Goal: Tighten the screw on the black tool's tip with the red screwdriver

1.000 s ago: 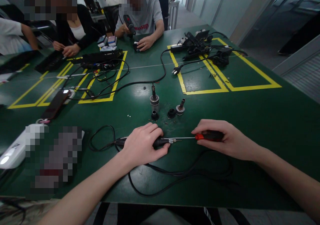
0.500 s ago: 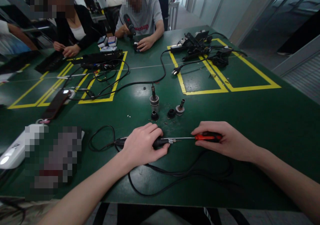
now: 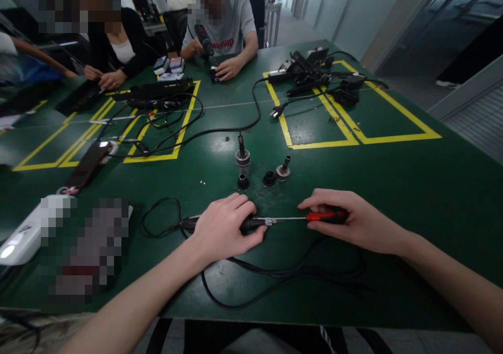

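My left hand (image 3: 226, 225) is wrapped over a black corded tool handle (image 3: 251, 223) lying on the green table. A silvery metal collar (image 3: 269, 222) with a thin tip sticks out of the handle's right end. In my right hand (image 3: 346, 217) is a screwdriver (image 3: 324, 216) with a red and black handle, held between thumb and fingers. Its thin shaft points left and meets or passes by the collar; whether they touch I cannot tell. Beyond my hands stand a metal nozzle piece (image 3: 242, 157), a smaller nozzle (image 3: 283, 170) and two black rings (image 3: 269, 179), with tiny screws around them.
A black cord (image 3: 243, 307) loops in front of my hands. At left are a white device (image 3: 33, 228), a blurred-out object (image 3: 90, 249) and a phone (image 3: 88, 162). Tangled cables and black parts (image 3: 310, 71) lie at the back. Two people work across the table.
My right forefinger has lifted slightly, and the screwdriver handle has turned a little. My left hand and the corded handle stay put. A person's arm at far left has reached further right.
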Motion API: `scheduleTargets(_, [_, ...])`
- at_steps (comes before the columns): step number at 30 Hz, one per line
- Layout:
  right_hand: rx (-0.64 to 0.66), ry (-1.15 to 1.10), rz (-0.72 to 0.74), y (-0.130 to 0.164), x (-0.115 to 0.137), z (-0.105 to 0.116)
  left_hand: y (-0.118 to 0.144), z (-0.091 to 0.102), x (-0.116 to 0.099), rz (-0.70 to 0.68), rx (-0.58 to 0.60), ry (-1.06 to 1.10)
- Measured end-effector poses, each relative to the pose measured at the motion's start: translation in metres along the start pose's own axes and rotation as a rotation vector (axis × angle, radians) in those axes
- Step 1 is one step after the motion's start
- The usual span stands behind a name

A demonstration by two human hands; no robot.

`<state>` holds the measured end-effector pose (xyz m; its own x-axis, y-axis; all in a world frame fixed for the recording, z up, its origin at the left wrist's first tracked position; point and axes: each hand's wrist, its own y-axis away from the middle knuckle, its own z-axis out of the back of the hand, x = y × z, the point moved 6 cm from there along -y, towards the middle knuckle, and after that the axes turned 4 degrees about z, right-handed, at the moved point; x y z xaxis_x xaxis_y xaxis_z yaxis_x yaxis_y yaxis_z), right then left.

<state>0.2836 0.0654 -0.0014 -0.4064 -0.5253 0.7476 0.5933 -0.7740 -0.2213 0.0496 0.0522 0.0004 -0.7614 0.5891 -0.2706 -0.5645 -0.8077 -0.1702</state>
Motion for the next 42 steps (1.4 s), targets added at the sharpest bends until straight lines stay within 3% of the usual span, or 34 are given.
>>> scheduleTargets(9, [0.082, 0.029, -0.022, -0.001, -0.002, -0.006, 0.000, 0.000, 0.000, 0.011, 0.013, -0.001])
scheduleTargets(16, [0.005, 0.036, 0.021, -0.002, 0.002, -0.001, 0.000, 0.000, 0.000, 0.007, 0.012, 0.007])
scheduleTargets(20, [0.028, 0.064, 0.063, -0.001, 0.005, -0.003, 0.001, 0.000, 0.000, -0.001, 0.012, -0.001])
scheduleTargets(28, [0.079, 0.022, -0.003, -0.001, 0.000, -0.005, 0.001, 0.000, 0.001, 0.002, 0.002, -0.002])
scheduleTargets(33, [0.042, 0.031, 0.040, -0.001, 0.004, -0.002, 0.000, 0.001, 0.000, 0.003, 0.007, -0.002])
scheduleTargets(42, [0.114, 0.025, 0.114, -0.003, 0.010, -0.008, 0.000, 0.001, 0.000, -0.004, 0.002, -0.004])
